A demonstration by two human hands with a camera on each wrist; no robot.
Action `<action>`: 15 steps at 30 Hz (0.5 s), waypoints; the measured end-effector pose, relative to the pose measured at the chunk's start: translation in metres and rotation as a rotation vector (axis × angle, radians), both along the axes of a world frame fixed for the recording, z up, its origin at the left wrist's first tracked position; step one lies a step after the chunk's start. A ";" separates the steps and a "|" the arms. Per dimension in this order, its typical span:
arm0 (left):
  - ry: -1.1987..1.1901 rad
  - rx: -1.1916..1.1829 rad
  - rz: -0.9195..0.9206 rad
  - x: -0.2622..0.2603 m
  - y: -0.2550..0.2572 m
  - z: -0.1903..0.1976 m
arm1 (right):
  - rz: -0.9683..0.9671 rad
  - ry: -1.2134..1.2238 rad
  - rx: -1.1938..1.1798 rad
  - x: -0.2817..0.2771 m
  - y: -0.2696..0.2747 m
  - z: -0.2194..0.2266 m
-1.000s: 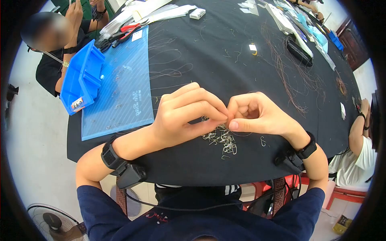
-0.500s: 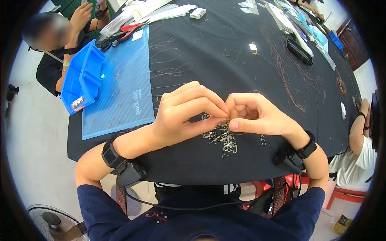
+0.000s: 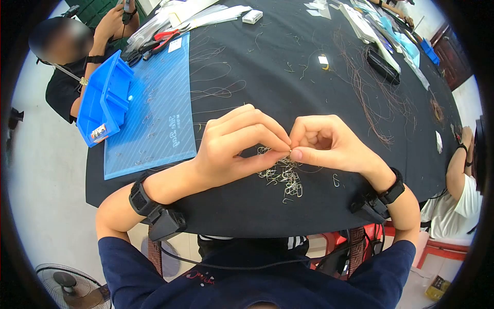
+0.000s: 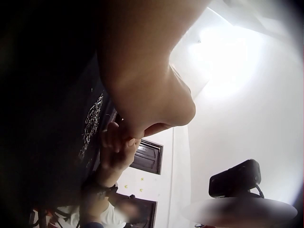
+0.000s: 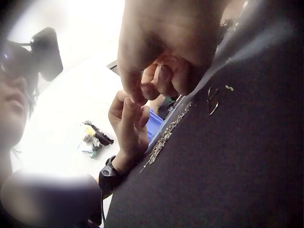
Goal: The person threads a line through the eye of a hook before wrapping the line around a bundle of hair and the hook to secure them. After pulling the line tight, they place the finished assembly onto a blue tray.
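Both hands meet fingertip to fingertip over the near part of the black table. My left hand (image 3: pixel 234 141) pinches a tiny shiny fish hook (image 3: pixel 290 151) between thumb and fingers; most of it is hidden by the fingertips. Against it, my right hand (image 3: pixel 337 147) pinches a thin brown line with thumb and forefinger, its other fingers curled in. A faint stretch of the line shows under the right thumb. Just below the hands lies a heap of silvery fish hooks (image 3: pixel 289 181), and one loose hook (image 3: pixel 336 180) sits to its right.
A blue plastic bin (image 3: pixel 105 100) stands on a blue file bag (image 3: pixel 154 123) at the left, near red-handled pliers (image 3: pixel 165 36). Loose brown lines (image 3: pixel 368 100) trail across the table at right. A black pouch (image 3: pixel 383 67) and plastic packets lie farther back. Other people sit around.
The two hands stay almost in place, with a small shift of the right fingers and thumb. A shiny bit now shows between the fingertips.
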State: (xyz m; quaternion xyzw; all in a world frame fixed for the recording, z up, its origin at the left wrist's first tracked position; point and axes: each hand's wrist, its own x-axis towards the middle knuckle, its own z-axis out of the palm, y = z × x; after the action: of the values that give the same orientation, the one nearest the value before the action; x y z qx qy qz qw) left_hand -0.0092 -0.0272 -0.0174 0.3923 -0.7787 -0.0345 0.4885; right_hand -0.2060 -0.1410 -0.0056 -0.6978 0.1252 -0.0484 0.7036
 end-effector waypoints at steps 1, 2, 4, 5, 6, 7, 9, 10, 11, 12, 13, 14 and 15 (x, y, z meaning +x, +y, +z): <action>0.003 0.005 -0.002 0.000 0.000 0.000 | -0.006 0.000 -0.003 0.000 0.000 0.000; 0.005 0.009 -0.005 0.000 0.000 0.001 | -0.011 0.009 -0.010 0.000 0.001 0.002; 0.007 0.011 -0.003 0.000 0.000 0.001 | -0.016 0.026 -0.038 0.000 0.000 0.004; 0.008 0.011 -0.002 0.000 0.001 0.001 | -0.018 0.033 -0.061 -0.001 -0.001 0.003; 0.006 0.013 0.000 0.000 0.001 0.002 | -0.026 0.029 -0.073 -0.001 -0.001 0.003; 0.006 0.015 0.001 0.000 0.001 0.002 | -0.035 0.025 -0.085 -0.001 -0.001 0.003; 0.008 0.011 0.000 0.000 0.001 0.001 | -0.055 -0.002 -0.089 -0.002 0.001 0.003; 0.010 0.006 -0.002 0.000 0.001 0.001 | -0.060 -0.012 -0.090 -0.002 0.001 0.003; 0.011 0.001 -0.001 0.000 0.001 0.000 | -0.055 -0.017 -0.090 -0.003 -0.001 0.002; 0.014 0.001 -0.004 0.001 0.001 0.000 | -0.057 -0.024 -0.096 -0.002 -0.001 0.002; 0.016 0.000 -0.008 0.001 0.001 0.000 | -0.059 -0.031 -0.101 -0.002 -0.002 0.002; 0.016 0.000 -0.015 0.001 0.000 0.001 | -0.071 -0.041 -0.113 -0.002 0.000 0.003; 0.022 0.010 -0.016 0.001 0.001 0.001 | -0.075 -0.040 -0.116 -0.002 0.000 0.003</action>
State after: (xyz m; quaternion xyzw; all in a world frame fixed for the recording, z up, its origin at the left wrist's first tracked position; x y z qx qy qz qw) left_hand -0.0082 -0.0265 -0.0167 0.3881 -0.7761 -0.0464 0.4948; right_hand -0.2081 -0.1408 -0.0028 -0.7312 0.1340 -0.0960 0.6619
